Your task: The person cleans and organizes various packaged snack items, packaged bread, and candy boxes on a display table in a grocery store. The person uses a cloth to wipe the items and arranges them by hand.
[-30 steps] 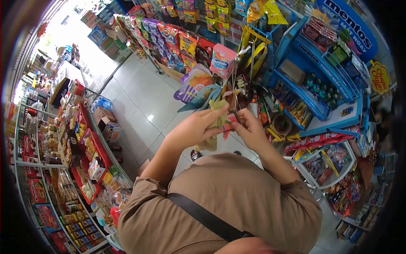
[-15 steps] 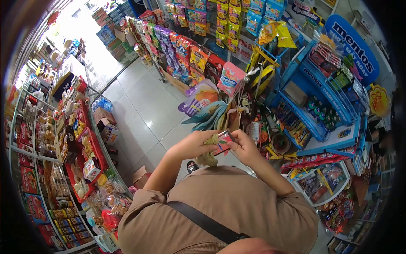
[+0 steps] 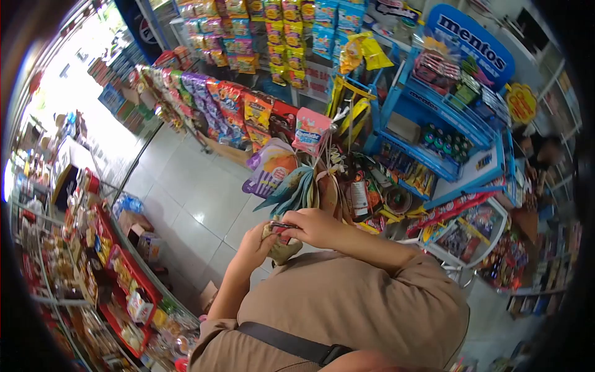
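Hands meet close to the chest, just above the brown shirt [image 3: 347, 297] of the person wearing the camera. The left hand [image 3: 254, 245] is curled around a small olive-green pouch [image 3: 282, 250], gripping it from the left side with the pouch's lower end poking out beneath the fingers. The right hand [image 3: 319, 226] reaches across from the right and lies over the top of the pouch, its fingers closed on a small red card-like item [image 3: 282, 227] at the pouch's mouth; whether that item is partly inside the pouch cannot be told. Both hands touch the pouch, which sits between them and slightly tilted. A dark strap [image 3: 288, 343] crosses the shirt diagonally lower down. Just beyond the hands stands a crowded display with a pink packet [image 3: 311, 130] on a peg and a purple-and-orange packet [image 3: 271, 167] beside it. To the right rises a blue Mentos stand [image 3: 471, 43] with tiered shelves. Rows of hanging snack bags [image 3: 235, 102] run along the far side of the pale tiled floor [image 3: 186, 186], and a red-trimmed shelf rack [image 3: 118, 273] of goods lines the left.
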Available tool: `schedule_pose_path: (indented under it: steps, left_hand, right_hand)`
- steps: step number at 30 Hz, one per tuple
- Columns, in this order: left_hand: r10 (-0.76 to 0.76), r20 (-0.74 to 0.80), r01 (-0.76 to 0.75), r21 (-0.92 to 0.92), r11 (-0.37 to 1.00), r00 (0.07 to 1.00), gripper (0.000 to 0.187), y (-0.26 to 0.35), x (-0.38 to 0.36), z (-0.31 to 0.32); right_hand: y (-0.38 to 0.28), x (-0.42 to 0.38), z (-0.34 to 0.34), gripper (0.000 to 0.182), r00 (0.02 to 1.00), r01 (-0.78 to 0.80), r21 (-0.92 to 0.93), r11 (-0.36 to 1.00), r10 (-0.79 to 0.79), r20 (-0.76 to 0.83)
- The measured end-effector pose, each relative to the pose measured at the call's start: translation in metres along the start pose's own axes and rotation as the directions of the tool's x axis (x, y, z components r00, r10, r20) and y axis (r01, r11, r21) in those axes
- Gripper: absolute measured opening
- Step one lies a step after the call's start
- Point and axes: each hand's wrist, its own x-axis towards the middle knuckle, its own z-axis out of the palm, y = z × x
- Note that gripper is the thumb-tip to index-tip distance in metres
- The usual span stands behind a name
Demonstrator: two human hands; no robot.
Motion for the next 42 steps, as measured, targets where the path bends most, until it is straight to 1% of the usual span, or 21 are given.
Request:
schedule_pose_path:
  steps: [3, 5, 6, 8, 9, 11, 12, 13, 15, 18, 22, 24, 27, 28, 30, 35, 36, 37, 38, 40, 42]
  left_hand:
    - [0.033, -0.019, -0.034, -0.062, 0.997, 0.999, 0.029, 0.003, 0.0, -0.012]
    - [0.028, -0.019, -0.029, -0.056, 0.998, 0.999, 0.033, -0.002, -0.002, -0.022]
    - [0.027, -0.011, -0.028, -0.113, 0.993, 1.0, 0.035, -0.006, -0.004, -0.026]
    - [0.025, -0.007, -0.026, -0.224, 0.974, 1.0, 0.037, -0.012, -0.007, -0.035]
    - [0.06, -0.018, -0.062, -0.144, 0.988, 0.998, 0.037, -0.012, -0.008, -0.042]
    - [0.128, -0.032, -0.127, 0.016, 0.992, 0.991, 0.037, -0.01, -0.01, -0.056]
    - [0.108, 0.028, -0.11, 0.05, 0.993, 0.994, 0.035, -0.014, -0.009, -0.064]
    - [0.089, 0.022, -0.09, 0.05, 0.995, 0.996, 0.034, -0.022, -0.009, -0.068]
    - [0.051, 0.015, -0.051, 0.048, 0.998, 0.999, 0.03, -0.041, -0.011, -0.071]
    - [0.124, -0.075, -0.118, 0.088, 0.989, 0.989, 0.023, -0.056, -0.012, -0.076]
    - [0.08, -0.245, -0.111, -0.115, 0.987, 0.966, 0.016, -0.062, -0.012, -0.086]
    - [0.055, -0.327, -0.143, -0.253, 0.957, 0.943, 0.016, -0.07, -0.013, -0.088]
    - [0.105, -0.399, -0.242, -0.311, 0.919, 0.911, 0.02, -0.074, -0.014, -0.087]
    - [0.076, -0.372, -0.23, -0.388, 0.892, 0.925, 0.022, -0.073, -0.015, -0.087]
    - [0.033, -0.311, -0.203, -0.535, 0.82, 0.95, 0.025, -0.071, -0.016, -0.088]
    - [0.219, -0.199, -0.236, -0.069, 0.969, 0.955, 0.03, -0.064, -0.022, -0.099]
    - [0.238, -0.147, -0.241, 0.0, 0.971, 0.96, 0.031, -0.054, -0.022, -0.107]
    - [0.253, -0.092, -0.248, 0.067, 0.966, 0.963, 0.032, -0.05, -0.024, -0.112]
    - [0.244, -0.06, -0.241, 0.043, 0.969, 0.968, 0.032, -0.055, -0.024, -0.114]
    - [0.147, 0.032, -0.15, 0.115, 0.982, 0.989, 0.032, -0.054, -0.032, -0.121]
    - [0.078, 0.109, -0.099, 0.207, 0.973, 0.991, 0.031, -0.053, -0.038, -0.122]
  right_hand:
    - [-0.014, 0.016, 0.003, 0.022, 0.996, -0.024, -0.205, 0.979, 0.042, 0.082]
    - [-0.016, 0.023, 0.011, 0.025, 0.999, 0.004, -0.239, 0.971, 0.007, 0.047]
    - [-0.017, 0.027, 0.016, 0.026, 0.999, 0.023, -0.256, 0.966, -0.014, 0.035]
    - [-0.018, 0.031, 0.029, 0.03, 0.999, -0.017, -0.112, 0.994, 0.013, -0.042]
    - [-0.02, 0.033, 0.035, 0.033, 0.997, -0.031, -0.037, 0.999, 0.028, -0.076]
    - [-0.028, 0.038, 0.043, 0.035, 0.99, -0.137, 0.036, 0.99, 0.138, -0.025]
    - [-0.029, 0.04, 0.051, 0.036, 0.983, -0.177, 0.09, 0.98, 0.18, -0.026]
    - [-0.029, 0.042, 0.059, 0.037, 0.975, -0.217, 0.144, 0.966, 0.223, -0.027]
    - [-0.025, 0.046, 0.075, 0.04, 0.973, -0.21, 0.219, 0.953, 0.227, -0.052]
    - [-0.025, 0.051, 0.092, 0.039, 0.967, -0.214, 0.255, 0.943, 0.241, -0.08]
    - [-0.029, 0.053, 0.101, 0.036, 0.96, -0.265, 0.231, 0.936, 0.277, -0.022]
    - [-0.019, 0.051, 0.113, 0.034, 0.952, -0.306, 0.179, 0.935, 0.306, 0.03]
    - [-0.018, 0.053, 0.124, 0.032, 0.952, -0.306, 0.174, 0.936, 0.307, 0.022]
    - [-0.022, 0.054, 0.123, 0.031, 0.929, -0.366, 0.238, 0.9, 0.369, 0.033]
    - [-0.017, 0.053, 0.125, 0.031, 0.927, -0.357, 0.189, 0.915, 0.371, -0.045]
    - [-0.017, 0.049, 0.124, 0.031, 0.923, -0.341, 0.177, 0.923, 0.364, -0.125]
    - [-0.015, 0.05, 0.121, 0.03, 0.945, -0.297, 0.028, 0.955, 0.298, -0.133]
    - [-0.017, 0.051, 0.12, 0.03, 0.95, -0.294, 0.05, 0.954, 0.298, -0.092]
    - [-0.023, 0.051, 0.116, 0.029, 0.953, -0.293, 0.07, 0.954, 0.297, -0.054]
    - [-0.024, 0.05, 0.114, 0.031, 0.962, -0.274, 0.068, 0.959, 0.274, 0.014]
    - [-0.024, 0.053, 0.111, 0.033, 0.961, -0.234, 0.058, 0.97, 0.222, 0.165]
